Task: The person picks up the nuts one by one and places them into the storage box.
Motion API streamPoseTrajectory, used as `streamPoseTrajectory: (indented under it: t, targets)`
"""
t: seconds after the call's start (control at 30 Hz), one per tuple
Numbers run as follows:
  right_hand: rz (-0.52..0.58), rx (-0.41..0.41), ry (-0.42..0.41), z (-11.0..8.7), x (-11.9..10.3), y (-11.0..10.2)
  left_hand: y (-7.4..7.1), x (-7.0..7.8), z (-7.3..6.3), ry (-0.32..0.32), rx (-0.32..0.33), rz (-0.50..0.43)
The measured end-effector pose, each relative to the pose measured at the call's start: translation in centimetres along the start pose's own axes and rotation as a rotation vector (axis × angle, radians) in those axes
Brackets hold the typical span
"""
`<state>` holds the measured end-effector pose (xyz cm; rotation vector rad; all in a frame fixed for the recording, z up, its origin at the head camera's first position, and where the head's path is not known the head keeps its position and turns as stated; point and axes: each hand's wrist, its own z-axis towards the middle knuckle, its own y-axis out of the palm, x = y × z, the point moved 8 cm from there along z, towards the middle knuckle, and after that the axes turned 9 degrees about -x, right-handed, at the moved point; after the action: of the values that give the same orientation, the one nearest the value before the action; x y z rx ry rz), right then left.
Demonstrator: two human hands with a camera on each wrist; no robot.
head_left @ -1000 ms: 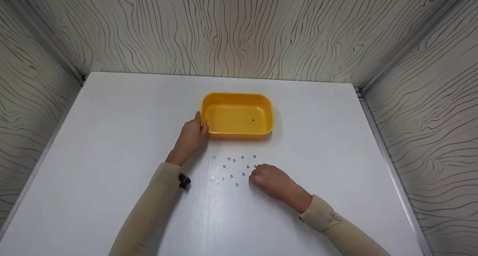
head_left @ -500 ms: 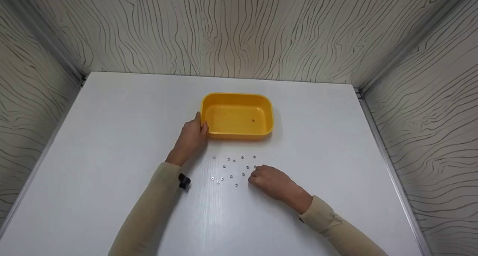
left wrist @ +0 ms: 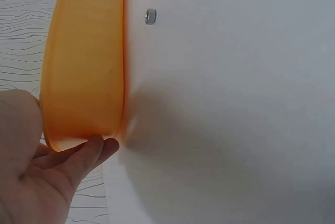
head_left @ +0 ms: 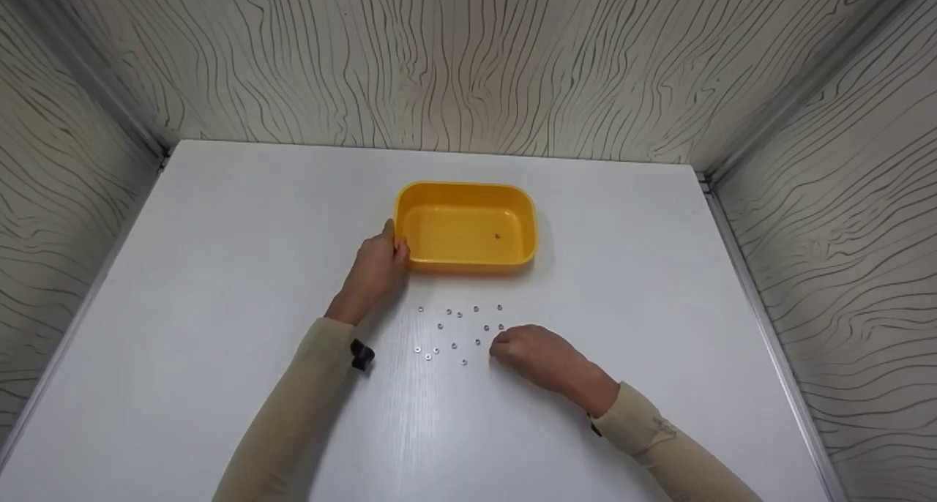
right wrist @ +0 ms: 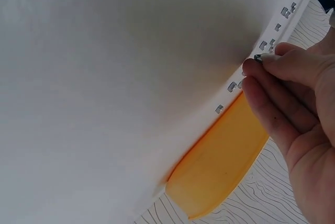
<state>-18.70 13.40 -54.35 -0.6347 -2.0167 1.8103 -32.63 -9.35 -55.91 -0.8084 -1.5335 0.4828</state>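
A yellow plastic bin (head_left: pixel 468 262) sits at the middle of the white table, with one small metal nut (head_left: pixel 498 236) lying on its floor. My left hand (head_left: pixel 375 268) holds the bin's near left corner, fingers and thumb against its outer walls. Several loose nuts (head_left: pixel 454 346) are scattered on the table in front of the bin. Just right of them is my right hand (head_left: pixel 538 356), low over the table with fingers curled. In the right wrist view its thumb and forefinger pinch a nut (right wrist: pixel 257 57).
Wood-grain patterned panels (head_left: pixel 468 63) rise behind the table and on both sides. Metal profiles (head_left: pixel 768 297) run along the table's side edges. A black strap end (head_left: pixel 361 355) sticks out at the left sleeve.
My right hand has shifted slightly to the right, so the nut beside its fingertips shows more fully. The left hand and the bin have hardly moved.
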Motion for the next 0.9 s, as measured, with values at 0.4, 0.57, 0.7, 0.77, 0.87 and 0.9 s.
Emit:
streamPoseTrajectory:
  t: [0.4,0.57,0.7,0.77,0.87,0.9]
  targets:
    - [0.203,0.037,-0.009,-0.1,0.6,-0.8,0.0,0.1,0.1,0.006,0.015,0.015]
    - [0.344,0.047,0.011,-0.3,1.3,-1.4,0.1,-0.1,0.1,-0.018,0.002,0.011]
    - [0.418,0.101,0.015,-0.5,1.9,-2.3,0.1,-0.1,0.0,-0.021,-0.002,0.006]
    - [0.441,0.12,0.024,-0.6,2.3,-2.7,0.1,-0.1,0.0,-0.016,-0.001,0.004]
    - [0.47,0.143,0.035,-0.7,2.7,-3.2,0.0,0.0,0.0,-0.003,0.004,0.003]
    - [0.482,0.15,0.039,-0.7,2.9,-3.4,0.0,0.0,0.0,0.001,0.007,0.005]
